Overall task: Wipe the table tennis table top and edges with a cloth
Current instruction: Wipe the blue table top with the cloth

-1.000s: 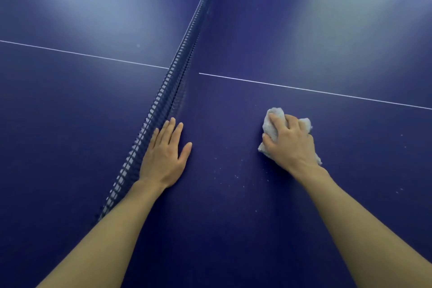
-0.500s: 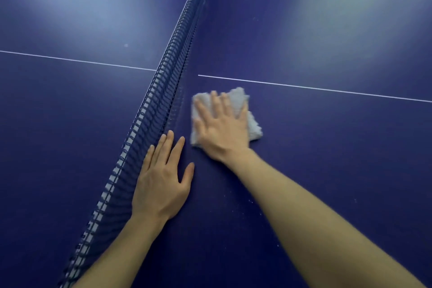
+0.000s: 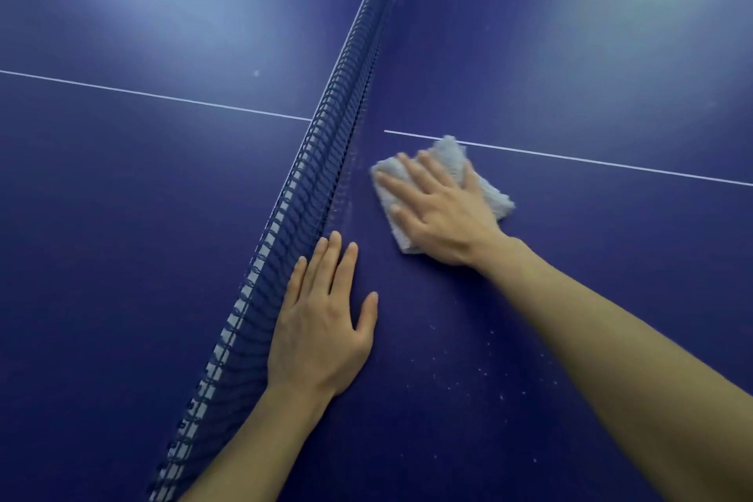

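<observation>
Mid-wipe on table top (image 3: 570, 298). Right hand (image 3: 442, 212) pressed cloth (image 3: 487, 196) flat, fingers spread, just beside net (image 3: 326, 159), cloth tip on centre line (image 3: 611, 164). Left hand (image 3: 322, 332) lay flat, empty, against net. Next, probably: sweep specks (image 3: 481, 373) nearer the person; edges not in view.

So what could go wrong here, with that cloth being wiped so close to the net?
The right hand presses the cloth flat just beside the net; a stroke further that way could snag the mesh or push dust under it. White specks lie nearer the person, so they might be missed. The left hand rests flat on the table against the net and may leave prints on it.
</observation>
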